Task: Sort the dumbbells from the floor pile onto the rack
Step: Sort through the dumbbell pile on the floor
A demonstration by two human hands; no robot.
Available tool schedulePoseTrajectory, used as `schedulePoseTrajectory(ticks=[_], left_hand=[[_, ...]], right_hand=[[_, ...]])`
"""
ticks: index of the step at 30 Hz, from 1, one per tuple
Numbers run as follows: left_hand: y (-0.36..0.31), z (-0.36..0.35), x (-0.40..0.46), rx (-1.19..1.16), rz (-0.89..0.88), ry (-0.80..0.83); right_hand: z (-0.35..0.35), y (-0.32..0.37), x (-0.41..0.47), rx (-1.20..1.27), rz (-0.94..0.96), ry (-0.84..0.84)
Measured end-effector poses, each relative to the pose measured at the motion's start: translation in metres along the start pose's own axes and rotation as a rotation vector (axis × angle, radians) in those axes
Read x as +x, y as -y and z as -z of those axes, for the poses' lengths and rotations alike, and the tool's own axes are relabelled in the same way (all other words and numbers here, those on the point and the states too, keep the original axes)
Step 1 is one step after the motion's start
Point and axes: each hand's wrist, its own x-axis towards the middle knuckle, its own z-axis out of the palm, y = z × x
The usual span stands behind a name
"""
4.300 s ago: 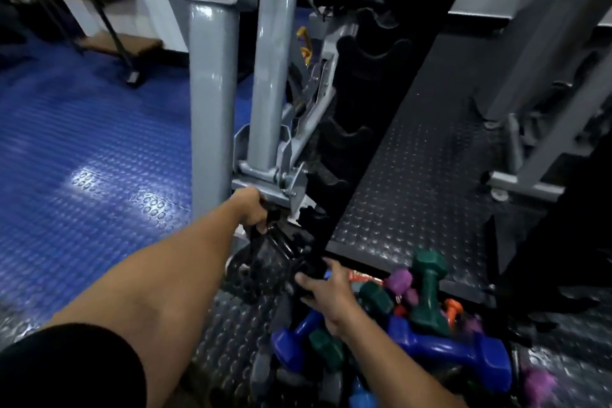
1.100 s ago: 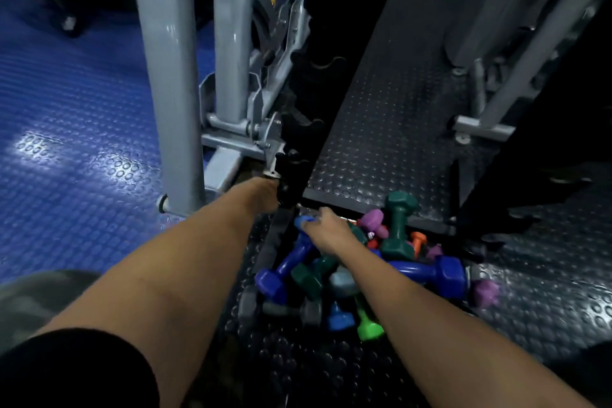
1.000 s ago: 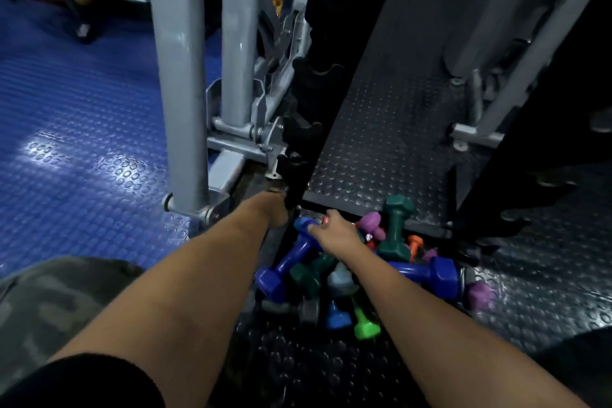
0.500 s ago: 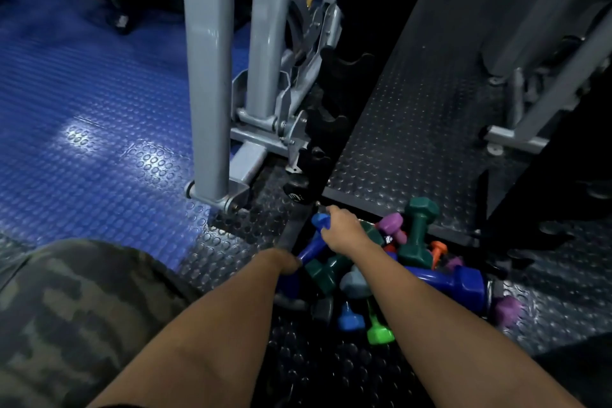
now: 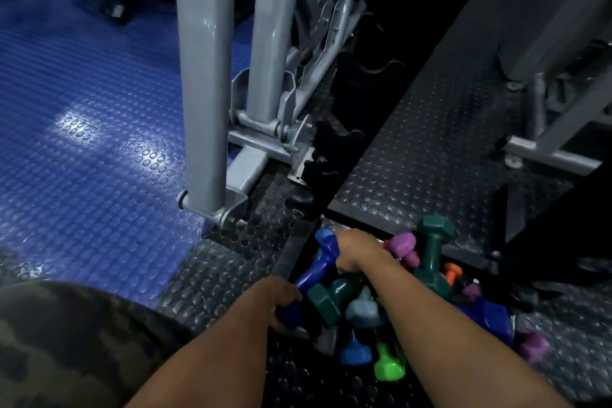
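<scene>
A pile of coloured dumbbells lies on the black studded mat. My left hand point(image 5: 281, 300) grips the lower head of a slim blue dumbbell point(image 5: 314, 270). My right hand point(image 5: 357, 252) is curled over that dumbbell's upper end at the pile's top. Around it lie a dark green upright dumbbell point(image 5: 432, 252), a teal one point(image 5: 328, 300), a purple one point(image 5: 402, 245), a big blue one point(image 5: 486, 315) and a neon green one point(image 5: 389, 364). The black rack point(image 5: 334, 142) rises just behind the pile, with a black dumbbell point(image 5: 299, 205) in its lowest cradle.
A grey machine frame point(image 5: 202, 76) stands left of the rack on the blue studded floor point(image 5: 82, 93). A raised black platform point(image 5: 430, 129) lies to the right, with another grey frame point(image 5: 549, 156) on it. My camouflage-clad knee point(image 5: 66, 341) fills the lower left.
My left hand came away from the rack's base and down onto the blue dumbbell's lower end. My right hand stayed on its upper end. The view shifted slightly.
</scene>
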Motion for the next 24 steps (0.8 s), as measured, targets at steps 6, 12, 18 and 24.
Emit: schedulePoseTrajectory(ticks=[6,12,18,24], left_hand=[[-0.006,0.011,-0.007,0.197,-0.123,-0.187],[-0.006,0.033,0.001,0.265,-0.257,-0.466],[-0.025,0.049,-0.089,0.066,-0.450,-0.736],[-0.084,0.095,-0.151,0.130,-0.671,-0.887]], right_hand=[[-0.008,0.003,-0.014,0.046,0.003,-0.078],[-0.001,0.010,-0.046,0.342,-0.011,-0.175],[0.017,0.020,-0.075,0.840,0.016,-0.405],[0.056,0.029,-0.087,1.377,0.114,-0.386]])
